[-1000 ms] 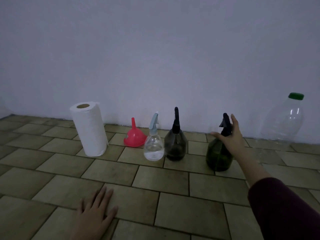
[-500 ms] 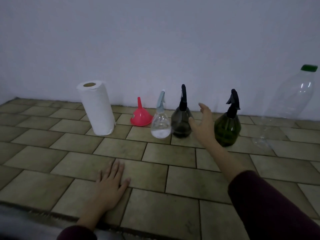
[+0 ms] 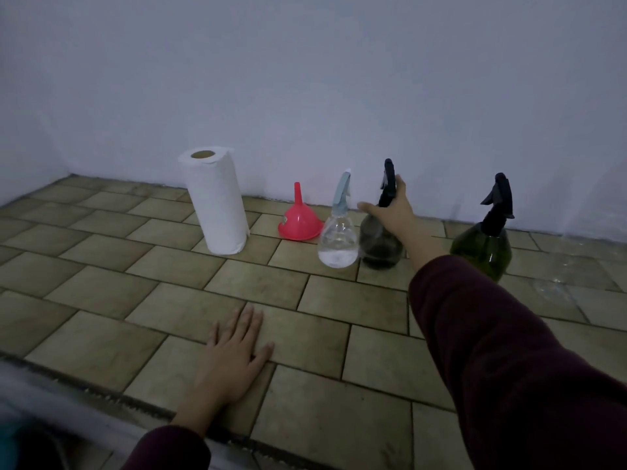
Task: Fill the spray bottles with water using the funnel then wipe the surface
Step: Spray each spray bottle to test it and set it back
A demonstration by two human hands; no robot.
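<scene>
Three spray bottles stand in a row near the wall: a clear one (image 3: 338, 244) with a pale blue head, a dark grey one (image 3: 378, 247) with a black head, and a green one (image 3: 481, 251) with a black head. My right hand (image 3: 390, 212) reaches over the neck of the dark grey bottle, fingers spread around it, not clearly closed. A pink funnel (image 3: 299, 222) sits upside down left of the clear bottle. A paper towel roll (image 3: 216, 201) stands upright further left. My left hand (image 3: 234, 351) rests flat on the tiles.
The tiled surface (image 3: 142, 276) runs back to a white wall. Its front edge (image 3: 112, 398) is close to me. The base of a large clear plastic bottle (image 3: 556, 283) shows faintly at the right.
My right hand has moved left from the green bottle to the dark grey one. The view has shifted, and the large clear bottle has nearly left the frame.
</scene>
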